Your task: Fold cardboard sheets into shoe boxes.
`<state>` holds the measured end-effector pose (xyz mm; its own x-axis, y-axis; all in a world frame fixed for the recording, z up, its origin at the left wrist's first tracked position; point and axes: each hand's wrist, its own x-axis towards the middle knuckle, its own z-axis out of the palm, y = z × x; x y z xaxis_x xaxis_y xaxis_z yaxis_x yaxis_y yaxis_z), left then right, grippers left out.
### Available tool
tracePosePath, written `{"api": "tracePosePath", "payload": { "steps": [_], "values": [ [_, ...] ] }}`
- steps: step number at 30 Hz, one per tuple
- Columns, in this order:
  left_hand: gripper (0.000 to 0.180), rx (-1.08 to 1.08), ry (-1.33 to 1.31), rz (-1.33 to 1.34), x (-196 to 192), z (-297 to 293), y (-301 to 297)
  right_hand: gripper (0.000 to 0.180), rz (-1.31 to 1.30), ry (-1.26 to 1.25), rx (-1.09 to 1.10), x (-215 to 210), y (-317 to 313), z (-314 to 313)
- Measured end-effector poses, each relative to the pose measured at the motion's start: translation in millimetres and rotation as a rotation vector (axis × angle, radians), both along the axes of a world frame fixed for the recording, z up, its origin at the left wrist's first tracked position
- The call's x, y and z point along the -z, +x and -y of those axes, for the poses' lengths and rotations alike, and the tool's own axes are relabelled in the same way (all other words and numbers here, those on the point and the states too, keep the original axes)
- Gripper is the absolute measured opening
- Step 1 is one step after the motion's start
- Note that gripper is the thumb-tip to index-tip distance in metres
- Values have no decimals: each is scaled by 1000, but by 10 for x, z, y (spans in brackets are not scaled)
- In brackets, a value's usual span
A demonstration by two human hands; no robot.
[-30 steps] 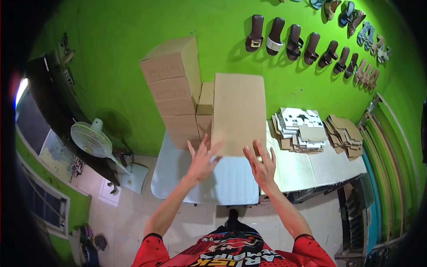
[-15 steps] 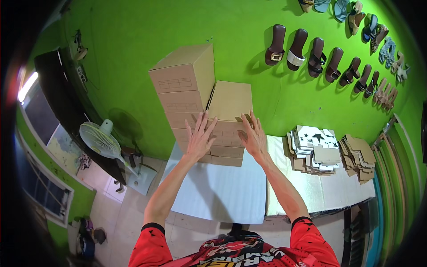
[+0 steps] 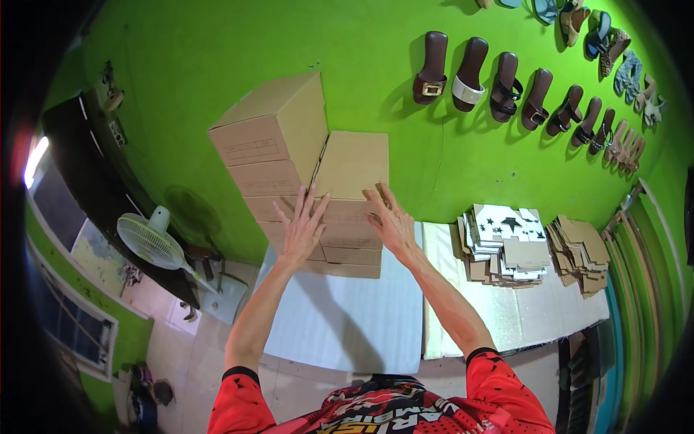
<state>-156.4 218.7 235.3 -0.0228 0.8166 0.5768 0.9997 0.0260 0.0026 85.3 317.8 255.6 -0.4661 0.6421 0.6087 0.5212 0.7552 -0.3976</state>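
1 box [image 3: 353, 170] btwn L/R fingers [image 3: 309, 204]

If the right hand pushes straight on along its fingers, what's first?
The right hand would likely first meet the shorter stack of brown rectangular cardboard boxes; depth is unclear, so it may already be touching.

likely a small sandal shop or footwear packing room
rows of slide sandals [image 3: 434, 65] hang on the bright green wall [image 3: 376, 87]; brown cardboard boxes [image 3: 253, 148] stand stacked near it on a table [image 3: 311, 325], with piles of flattened cardboard [image 3: 578, 249], some white with black stars, to their right.
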Motion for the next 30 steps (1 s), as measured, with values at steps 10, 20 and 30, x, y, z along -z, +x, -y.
{"api": "tracePosePath", "payload": {
  "steps": [10,20,30],
  "values": [
    [88,-95,82,-45,105,75,205,69,-83,15,27,141,100,-32],
    [63,-16,-126,630,2246,1799,1255,40,-321,-327,36,2044,1345,809],
    [37,-307,-528,811,2525,2717,1548,25,-267,-438,111,2492,2232,1516]
  ]
}}
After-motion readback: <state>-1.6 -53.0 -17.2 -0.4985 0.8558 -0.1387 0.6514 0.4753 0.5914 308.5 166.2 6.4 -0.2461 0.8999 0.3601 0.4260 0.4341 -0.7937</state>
